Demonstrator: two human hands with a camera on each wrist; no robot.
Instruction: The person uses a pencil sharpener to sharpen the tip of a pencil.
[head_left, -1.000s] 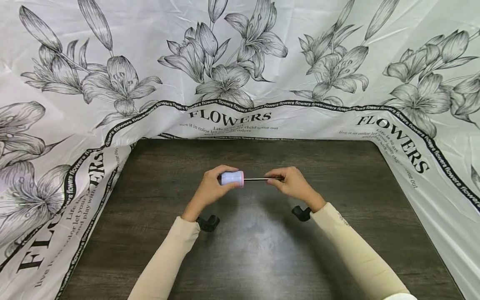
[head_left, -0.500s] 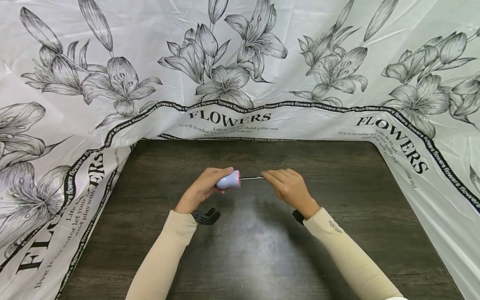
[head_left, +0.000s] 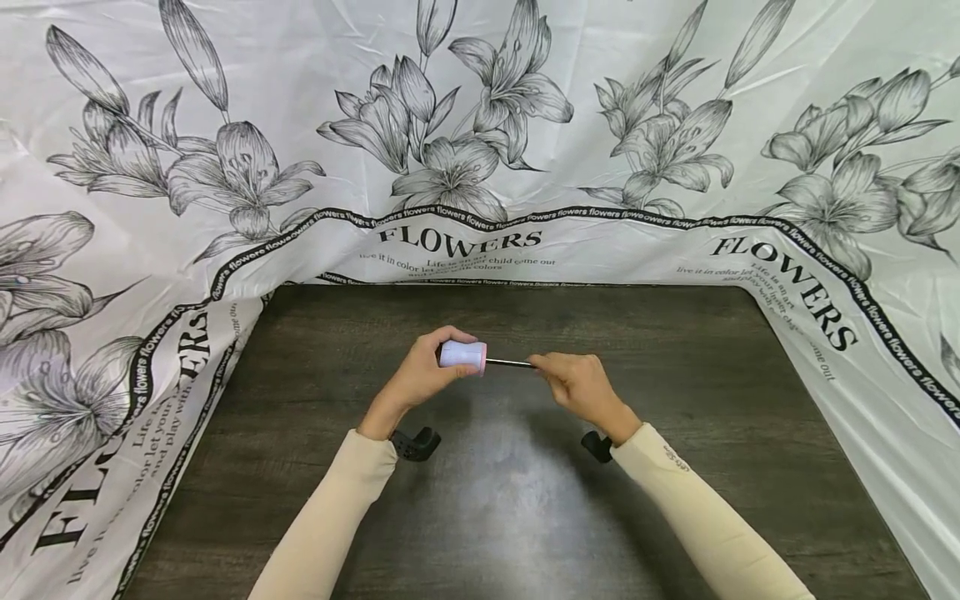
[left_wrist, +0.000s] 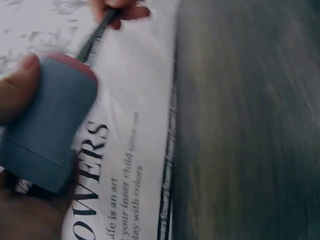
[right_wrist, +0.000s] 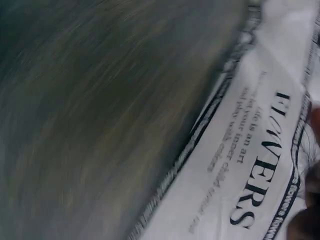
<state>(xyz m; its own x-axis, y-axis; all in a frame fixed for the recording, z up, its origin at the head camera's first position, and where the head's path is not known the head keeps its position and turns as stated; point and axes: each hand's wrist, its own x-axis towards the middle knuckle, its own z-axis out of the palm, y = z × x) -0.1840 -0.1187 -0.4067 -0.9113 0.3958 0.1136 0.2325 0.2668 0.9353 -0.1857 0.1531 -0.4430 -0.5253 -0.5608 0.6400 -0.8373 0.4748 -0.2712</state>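
Observation:
My left hand [head_left: 420,371] grips a lavender pencil sharpener [head_left: 462,355] with a pink rim, held sideways above the table. A thin dark pencil [head_left: 510,362] runs from the rimmed end across to my right hand [head_left: 581,385], whose fingers pinch its far part. In the left wrist view the pencil sharpener [left_wrist: 50,115] looks large and blue-grey, with a seam near its base. The pencil's [left_wrist: 95,40] near end is hidden at the rim. Only dark, blurred fingers [right_wrist: 307,215] of the right hand show at the edge of the right wrist view.
Beneath both hands lies a dark wood-grain table [head_left: 675,350]. White cloth [head_left: 300,167] printed with flowers and lettering hangs behind it and down its sides. Black camera mounts [head_left: 417,444] sit at both wrists, below beige sleeves.
The left hand turned with the sharpener and turned back to much the same pose. My right hand rolled over, so its back now faces up, while keeping hold of the pencil.

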